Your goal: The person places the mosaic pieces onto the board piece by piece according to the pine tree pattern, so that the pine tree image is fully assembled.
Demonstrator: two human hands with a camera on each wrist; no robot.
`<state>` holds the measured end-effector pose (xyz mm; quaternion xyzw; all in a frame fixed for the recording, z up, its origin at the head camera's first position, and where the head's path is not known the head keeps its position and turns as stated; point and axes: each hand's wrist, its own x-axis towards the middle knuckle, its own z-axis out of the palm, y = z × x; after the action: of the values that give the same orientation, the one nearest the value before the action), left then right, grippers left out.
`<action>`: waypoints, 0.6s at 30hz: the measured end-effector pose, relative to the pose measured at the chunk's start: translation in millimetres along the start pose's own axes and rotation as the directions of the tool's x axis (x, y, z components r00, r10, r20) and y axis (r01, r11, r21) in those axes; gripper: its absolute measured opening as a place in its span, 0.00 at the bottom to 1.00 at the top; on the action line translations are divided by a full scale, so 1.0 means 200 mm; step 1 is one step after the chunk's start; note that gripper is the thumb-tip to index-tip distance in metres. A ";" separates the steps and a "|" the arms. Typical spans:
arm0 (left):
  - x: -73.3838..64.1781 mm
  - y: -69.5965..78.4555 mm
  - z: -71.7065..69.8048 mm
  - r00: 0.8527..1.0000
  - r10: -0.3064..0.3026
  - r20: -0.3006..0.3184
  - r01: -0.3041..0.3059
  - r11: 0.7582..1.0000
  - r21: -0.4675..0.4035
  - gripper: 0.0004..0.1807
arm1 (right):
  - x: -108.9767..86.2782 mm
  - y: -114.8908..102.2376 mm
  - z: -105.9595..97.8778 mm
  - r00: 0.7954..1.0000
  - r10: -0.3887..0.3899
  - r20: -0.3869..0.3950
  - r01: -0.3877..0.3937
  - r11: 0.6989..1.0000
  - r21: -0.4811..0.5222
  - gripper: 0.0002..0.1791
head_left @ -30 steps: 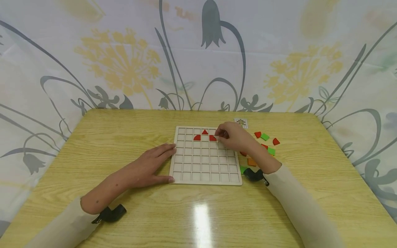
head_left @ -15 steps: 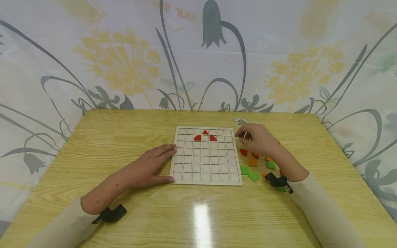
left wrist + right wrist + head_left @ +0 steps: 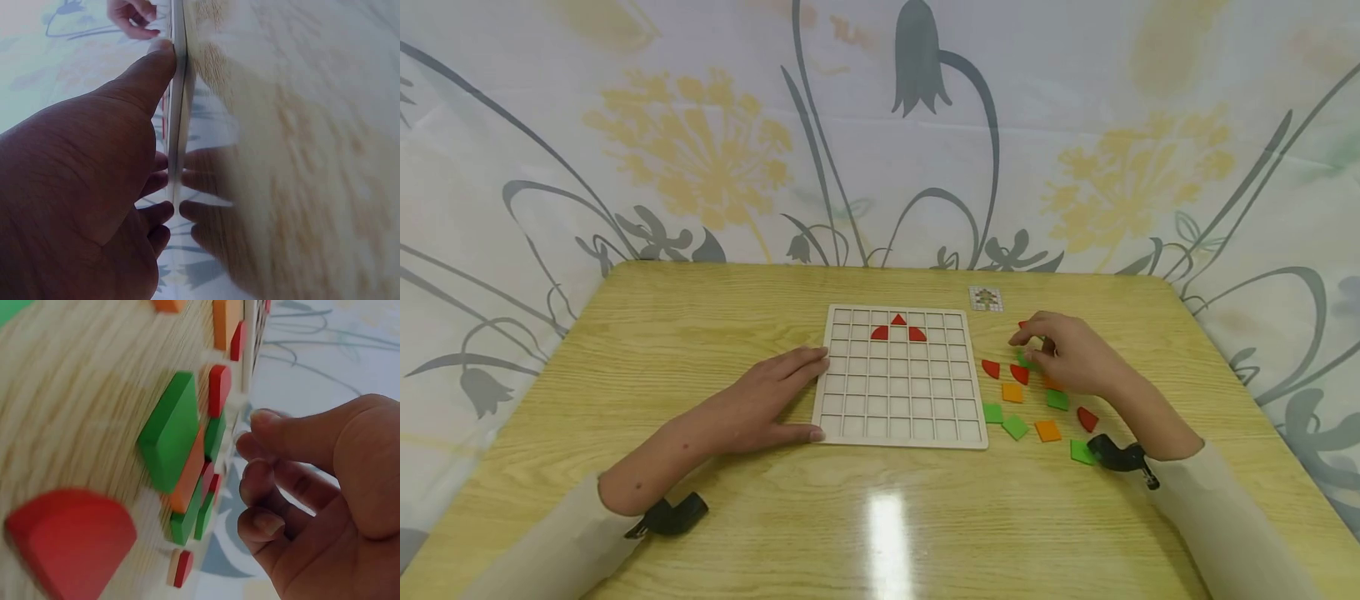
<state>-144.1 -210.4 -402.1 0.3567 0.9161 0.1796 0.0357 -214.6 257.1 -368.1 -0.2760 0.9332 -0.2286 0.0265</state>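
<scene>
My left hand (image 3: 763, 404) lies on the table with straight fingers and thumb touching the left edge of a white gridded board (image 3: 886, 408). In the left wrist view its fingertips meet the board's side (image 3: 179, 106). A red triangle (image 3: 898, 320) sits in the board's top row; below it are two red quarter-circle tiles, one left (image 3: 881, 333) and one right (image 3: 917, 335). Right of the board, my right hand (image 3: 1067, 354) hovers over loose tiles, fingers loosely bent, holding nothing visible. The right wrist view shows a green square tile (image 3: 172, 434) and a red quarter-circle tile (image 3: 72, 537) beside that hand.
A small picture card (image 3: 986, 299) lies behind the board's right corner. Several loose tiles spread right of the board, among them an orange square (image 3: 1012, 392) and a green square (image 3: 993, 413). A patterned cloth (image 3: 850, 133) hangs behind the table.
My right hand has left the right red quarter-circle tile in the board and moved right, over the loose tiles. The left hand stays at the board's edge.
</scene>
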 end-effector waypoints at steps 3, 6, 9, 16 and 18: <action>0.00 0.00 0.00 1.000 -0.002 0.004 0.002 1.000 0.001 0.51 | -0.01 0.03 0.00 1.000 -0.012 0.026 0.012 1.000 -0.002 0.13; 0.00 0.00 0.00 1.000 -0.003 0.006 0.003 1.000 0.000 0.52 | -0.01 0.05 0.00 0.999 -0.003 0.047 0.003 1.000 -0.002 0.12; 0.00 0.00 0.00 1.000 -0.002 0.004 0.002 1.000 0.000 0.52 | -0.01 0.06 0.00 0.998 0.006 0.060 -0.005 1.000 -0.013 0.12; 0.00 0.00 0.00 1.000 -0.004 0.005 0.004 1.000 -0.007 0.51 | -0.01 0.06 0.01 0.996 0.020 0.084 -0.018 1.000 -0.020 0.12; 0.00 0.00 0.00 1.000 -0.003 0.005 0.003 1.000 -0.004 0.51 | -0.01 0.06 0.01 0.996 0.020 0.083 -0.018 1.000 -0.021 0.12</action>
<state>-143.6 -210.0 -400.9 0.3559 0.9161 0.1807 0.0388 -218.6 265.5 -375.2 -0.2767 0.9361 -0.2071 0.0649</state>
